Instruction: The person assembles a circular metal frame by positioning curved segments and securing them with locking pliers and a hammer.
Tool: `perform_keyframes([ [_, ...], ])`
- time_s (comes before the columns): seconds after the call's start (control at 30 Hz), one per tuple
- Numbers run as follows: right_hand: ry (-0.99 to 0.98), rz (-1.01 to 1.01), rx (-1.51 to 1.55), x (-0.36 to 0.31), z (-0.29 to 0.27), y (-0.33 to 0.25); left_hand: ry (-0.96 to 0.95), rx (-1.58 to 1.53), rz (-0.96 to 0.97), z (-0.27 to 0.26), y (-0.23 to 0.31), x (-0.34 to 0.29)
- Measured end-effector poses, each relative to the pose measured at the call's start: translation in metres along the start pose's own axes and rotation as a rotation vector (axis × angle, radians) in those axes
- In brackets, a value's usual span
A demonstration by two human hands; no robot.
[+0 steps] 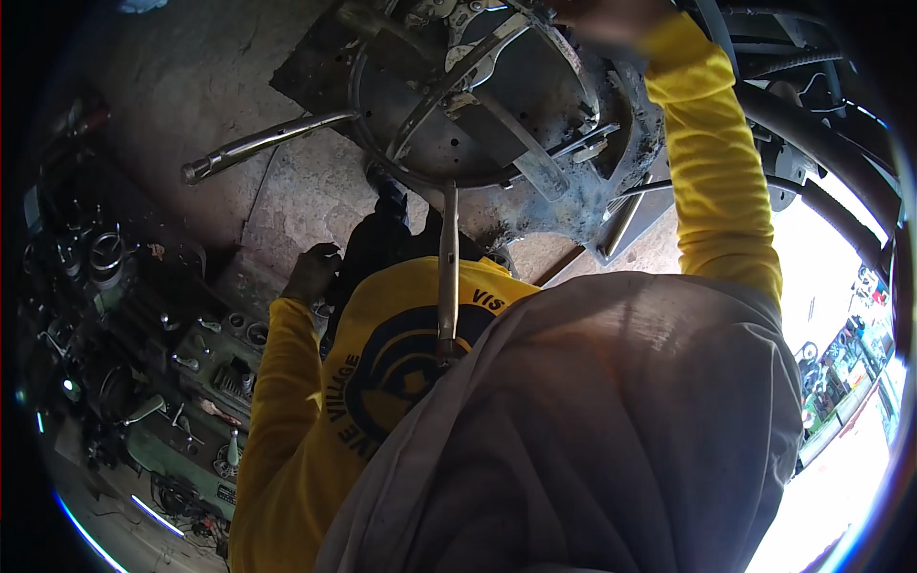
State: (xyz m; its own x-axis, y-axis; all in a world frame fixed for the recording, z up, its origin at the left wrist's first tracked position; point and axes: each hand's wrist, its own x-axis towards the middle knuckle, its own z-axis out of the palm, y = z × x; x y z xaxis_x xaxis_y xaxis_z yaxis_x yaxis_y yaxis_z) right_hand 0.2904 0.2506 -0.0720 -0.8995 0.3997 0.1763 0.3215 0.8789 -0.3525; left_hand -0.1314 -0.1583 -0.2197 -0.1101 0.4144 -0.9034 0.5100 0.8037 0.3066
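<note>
My right hand (pixel 611 21), smeared by motion, is at the upper right edge of a metal ring (pixel 355 86). I cannot make out its fingers or anything in them. My left hand (pixel 313 272) hangs low beside my dark-trousered leg, its fingers mostly lost in shadow. Two shiny metal handles stick out from the ring: a left handle (pixel 267 141) and a near handle (pixel 447 258) that points toward my chest. Flat metal bars (pixel 521 143) cross inside the ring, and a shiny clamp-like part (pixel 478 53) sits near its top.
Under the ring lies a dark, stained metal plate (pixel 544 215) with holes. A green machine (pixel 181 444) with levers stands at the left. Dark pipes and hoses (pixel 812 124) run along the right, beside a bright opening. Concrete floor (pixel 306 191) shows between.
</note>
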Motion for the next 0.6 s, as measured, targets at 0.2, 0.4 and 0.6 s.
perform_keyframes([
  [0.2, -0.022, -0.053, 0.000, 0.042, 0.013, 0.009, -0.012, 0.068, 0.137, 0.006, -0.033, 0.010],
  [0.4, -0.040, -0.245, -0.090, 0.061, 0.023, 0.012, 0.035, 0.039, -0.008, 0.007, 0.001, -0.006],
  [0.6, 0.140, -0.121, -0.339, -0.013, 0.024, -0.024, 0.048, 0.039, 0.037, 0.010, -0.011, -0.002],
])
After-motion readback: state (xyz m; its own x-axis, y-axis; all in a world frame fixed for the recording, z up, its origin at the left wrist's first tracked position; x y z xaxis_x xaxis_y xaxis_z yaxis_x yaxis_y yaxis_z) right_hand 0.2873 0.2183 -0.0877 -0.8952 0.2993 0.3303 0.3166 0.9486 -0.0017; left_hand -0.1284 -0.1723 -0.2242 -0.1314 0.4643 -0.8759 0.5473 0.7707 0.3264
